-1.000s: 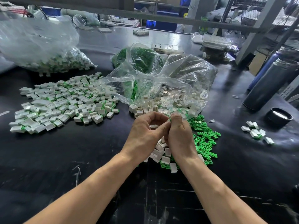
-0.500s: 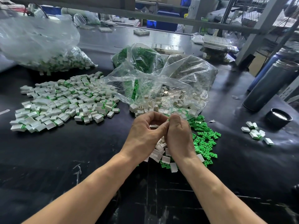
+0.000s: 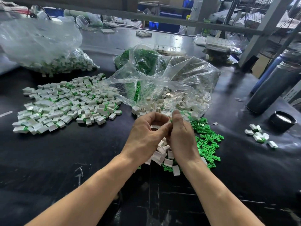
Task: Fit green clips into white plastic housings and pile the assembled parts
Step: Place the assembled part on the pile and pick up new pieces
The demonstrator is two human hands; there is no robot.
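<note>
Both hands pinched together over loose parts at centre of black table (image 3: 65, 160).

Left hand (image 3: 145, 136) curled, fingers closed on a white housing (image 3: 154, 127); right hand (image 3: 181, 137) touching it, thumb and fingertips pinched on a green clip (image 3: 171, 121), mostly hidden. Under and right of hands: loose green clips (image 3: 206, 141) mixed with loose white housings (image 3: 164, 154). Far left: pile of assembled parts (image 3: 65, 101). Just beyond hands: open clear bag of housings (image 3: 179, 88), bag of clips (image 3: 143, 59) behind. Small group of assembled parts (image 3: 260, 136) at right.
</note>
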